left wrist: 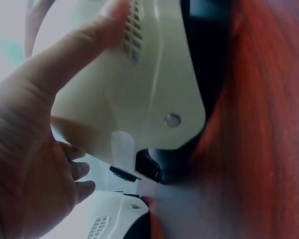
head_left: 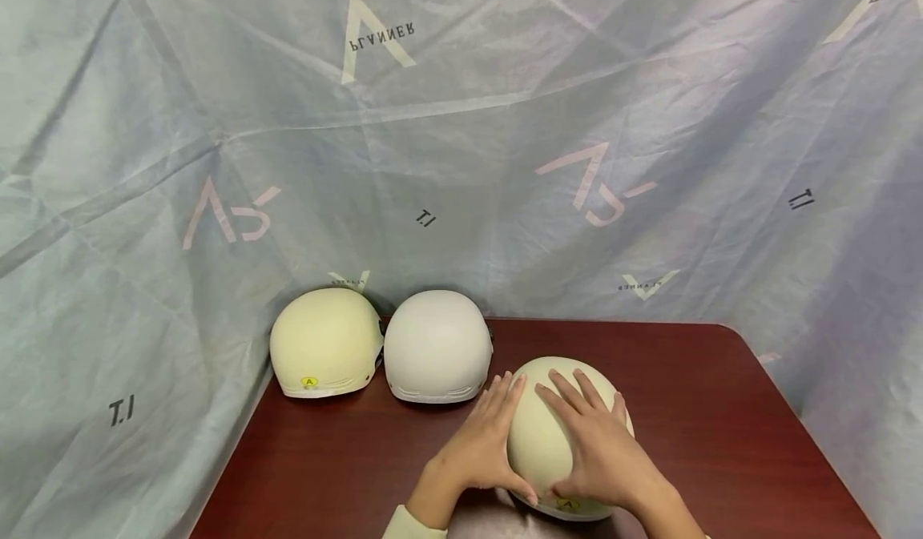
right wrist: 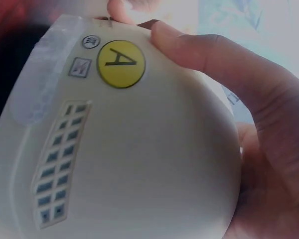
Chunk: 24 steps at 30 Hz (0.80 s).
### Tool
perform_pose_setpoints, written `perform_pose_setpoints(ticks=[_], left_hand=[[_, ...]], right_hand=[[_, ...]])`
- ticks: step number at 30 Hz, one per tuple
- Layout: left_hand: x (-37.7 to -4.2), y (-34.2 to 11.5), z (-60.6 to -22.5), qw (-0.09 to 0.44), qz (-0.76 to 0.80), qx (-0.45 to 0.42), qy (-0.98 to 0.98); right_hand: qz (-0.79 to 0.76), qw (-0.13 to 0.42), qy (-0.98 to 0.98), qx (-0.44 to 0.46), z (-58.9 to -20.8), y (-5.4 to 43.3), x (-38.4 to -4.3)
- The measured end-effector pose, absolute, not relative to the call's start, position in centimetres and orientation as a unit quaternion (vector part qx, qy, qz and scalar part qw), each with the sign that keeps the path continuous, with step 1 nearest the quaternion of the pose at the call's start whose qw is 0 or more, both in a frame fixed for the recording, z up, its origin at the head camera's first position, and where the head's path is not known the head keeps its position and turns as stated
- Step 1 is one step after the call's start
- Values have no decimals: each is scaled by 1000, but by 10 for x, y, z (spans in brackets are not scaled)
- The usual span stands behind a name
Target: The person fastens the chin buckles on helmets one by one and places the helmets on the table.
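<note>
A cream half helmet [head_left: 539, 435] sits dome up near the front of the table, between both hands. My left hand [head_left: 479, 447] lies along its left side with extended fingers, thumb at the lower front. In the left wrist view that thumb touches the shell beside a vent grille [left wrist: 133, 45]. My right hand [head_left: 602, 447] spreads its fingers over the dome's right side. Its thumb [right wrist: 182, 50] rests near a round yellow "A" sticker [right wrist: 121, 63] in the right wrist view. The helmet's inside is hidden.
A pale yellow helmet [head_left: 326, 339] and a white helmet [head_left: 437, 343] stand side by side at the back left of the dark red table [head_left: 692, 419]. A grey printed sheet [head_left: 461, 162] hangs behind and along the sides.
</note>
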<state>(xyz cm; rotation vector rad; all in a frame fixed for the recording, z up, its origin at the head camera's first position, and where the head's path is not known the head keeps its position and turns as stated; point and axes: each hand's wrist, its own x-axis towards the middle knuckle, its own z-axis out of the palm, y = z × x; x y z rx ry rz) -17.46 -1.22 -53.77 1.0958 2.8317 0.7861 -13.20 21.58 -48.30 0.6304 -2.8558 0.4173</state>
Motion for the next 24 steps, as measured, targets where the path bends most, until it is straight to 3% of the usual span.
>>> perform_pose_setpoints(ticks=[6,16,24], left_hand=[[-178,-15,-541,-25,240,351,905],[-176,-10,-544,-26,250,361,898],[-173,-7,-543,4,299,368,880]], right_hand=[[213,54,-954,205,-480,220,-134],[271,-8,-953,136,-479,245,-125],[283,18,-947,154,-485,249,-124]])
